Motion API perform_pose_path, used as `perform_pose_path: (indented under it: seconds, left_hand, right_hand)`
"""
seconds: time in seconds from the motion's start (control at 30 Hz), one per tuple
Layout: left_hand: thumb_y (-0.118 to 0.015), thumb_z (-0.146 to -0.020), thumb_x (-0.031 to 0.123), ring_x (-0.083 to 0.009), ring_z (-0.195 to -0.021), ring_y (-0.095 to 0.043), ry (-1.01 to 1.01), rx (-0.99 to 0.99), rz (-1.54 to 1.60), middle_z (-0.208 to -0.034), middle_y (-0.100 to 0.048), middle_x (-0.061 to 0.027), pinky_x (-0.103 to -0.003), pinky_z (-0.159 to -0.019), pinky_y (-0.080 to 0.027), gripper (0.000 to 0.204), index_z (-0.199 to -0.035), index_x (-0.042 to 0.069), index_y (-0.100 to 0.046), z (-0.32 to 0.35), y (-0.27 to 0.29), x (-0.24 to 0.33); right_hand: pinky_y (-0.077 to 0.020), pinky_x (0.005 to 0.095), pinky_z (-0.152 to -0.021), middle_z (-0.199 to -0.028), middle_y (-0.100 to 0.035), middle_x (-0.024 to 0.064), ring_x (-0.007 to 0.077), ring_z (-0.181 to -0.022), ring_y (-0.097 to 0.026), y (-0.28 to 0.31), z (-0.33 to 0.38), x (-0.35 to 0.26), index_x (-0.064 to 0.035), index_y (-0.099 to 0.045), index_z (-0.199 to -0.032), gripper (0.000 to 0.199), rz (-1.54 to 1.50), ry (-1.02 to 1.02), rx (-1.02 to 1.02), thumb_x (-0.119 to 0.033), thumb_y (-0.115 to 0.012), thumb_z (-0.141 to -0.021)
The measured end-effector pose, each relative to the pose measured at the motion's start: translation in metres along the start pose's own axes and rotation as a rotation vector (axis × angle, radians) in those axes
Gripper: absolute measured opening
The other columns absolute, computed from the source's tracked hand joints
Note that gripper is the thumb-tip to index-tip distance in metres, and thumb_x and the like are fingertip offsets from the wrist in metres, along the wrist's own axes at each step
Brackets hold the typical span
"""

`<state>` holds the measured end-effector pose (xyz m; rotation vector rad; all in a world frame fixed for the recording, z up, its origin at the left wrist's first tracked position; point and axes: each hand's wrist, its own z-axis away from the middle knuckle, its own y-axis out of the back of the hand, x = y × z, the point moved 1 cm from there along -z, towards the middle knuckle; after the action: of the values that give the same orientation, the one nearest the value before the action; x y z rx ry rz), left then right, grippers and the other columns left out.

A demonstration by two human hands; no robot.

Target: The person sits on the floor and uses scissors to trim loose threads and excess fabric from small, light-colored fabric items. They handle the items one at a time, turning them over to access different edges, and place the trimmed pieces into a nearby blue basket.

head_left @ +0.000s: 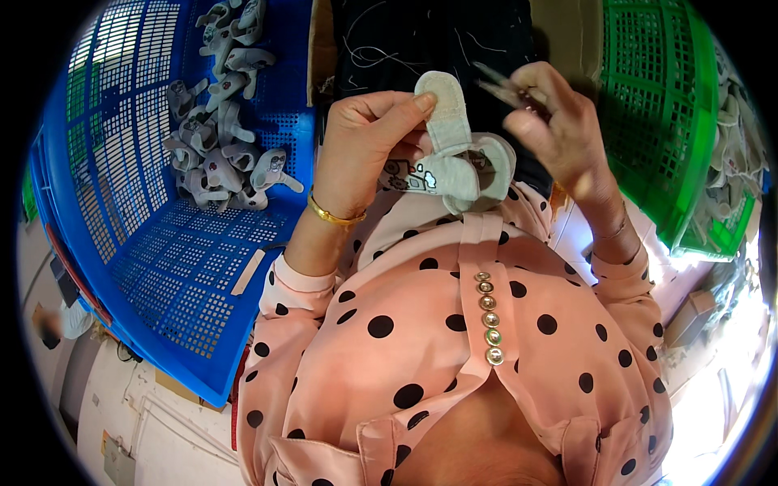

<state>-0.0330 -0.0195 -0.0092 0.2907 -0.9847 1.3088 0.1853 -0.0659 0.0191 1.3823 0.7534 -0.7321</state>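
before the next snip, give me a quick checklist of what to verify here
1. Left hand has the small grey shoe pinched, thumb on the raised strap: ok.
2. Right hand has a grip on the thread snips: ok, though the blades are blurred.
3. Blades clear of the left thumb: ok, a gap shows between them.
4. Loose thread to cut is located on the shoe: cannot tell, too fine to see.
5. Blue crate on the left, with its pile of grey shoes, within easy reach: ok.
6. Green crate on the right holds more pieces: cannot tell, only a glimpse past its edge.
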Motion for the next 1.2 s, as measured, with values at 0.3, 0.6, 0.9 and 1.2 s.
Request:
perform_pose_path:
  seconds: [0.3,0.6,0.9,1.2]
  left_hand:
    - [-0.071,-0.087,0.019,-0.0092,-0.061,-0.065,-0.003,0.042,-0.073,-0.073,-0.068,-0.0043,-0.020,-0.056,-0.053,0.017,-0.088,0.003,-0.071,-0.004,0.002,0.000]
    - [-0.066,-0.091,0.018,-0.0074,-0.069,-0.065,-0.026,-0.063,-0.094,-0.084,-0.069,-0.0040,-0.019,-0.059,-0.052,0.020,-0.101,0.001,-0.068,-0.016,0.007,-0.009]
    - [-0.070,-0.087,0.009,-0.0045,-0.071,-0.060,-0.272,-0.123,-0.601,-0.094,-0.063,-0.0018,-0.018,-0.063,-0.049,0.021,-0.105,-0.001,-0.070,-0.001,0.014,-0.021]
    - [-0.070,-0.088,0.012,-0.0014,-0.065,-0.055,-0.044,-0.154,-0.329,-0.078,-0.066,0.0009,-0.016,-0.054,-0.040,0.018,-0.102,0.001,-0.071,-0.005,0.022,-0.025]
  right_hand:
    - [-0.0488,0.0335,-0.056,-0.073,-0.064,0.0144,0.0257,-0.062,-0.064,0.004,-0.021,0.036,-0.0059,-0.065,-0.094,0.019,0.342,-0.204,0.224,-0.022,-0.068,-0.085]
    - [-0.0443,0.0255,-0.060,-0.068,-0.054,0.0038,0.0051,-0.067,-0.049,-0.033,-0.016,0.025,0.0032,-0.061,-0.090,0.026,-0.237,-0.257,-0.393,-0.023,-0.063,-0.090]
    - [-0.0379,0.0219,-0.057,-0.071,-0.048,-0.0055,0.0038,-0.066,-0.042,-0.042,-0.013,0.028,0.0010,-0.061,-0.094,0.026,-0.726,-0.491,-0.324,-0.025,-0.061,-0.093]
    - [-0.0436,0.0296,-0.047,-0.061,-0.056,0.0032,0.0202,-0.052,-0.055,-0.024,0.001,0.030,-0.0125,-0.056,-0.079,0.034,0.410,0.254,0.040,-0.042,-0.073,-0.078]
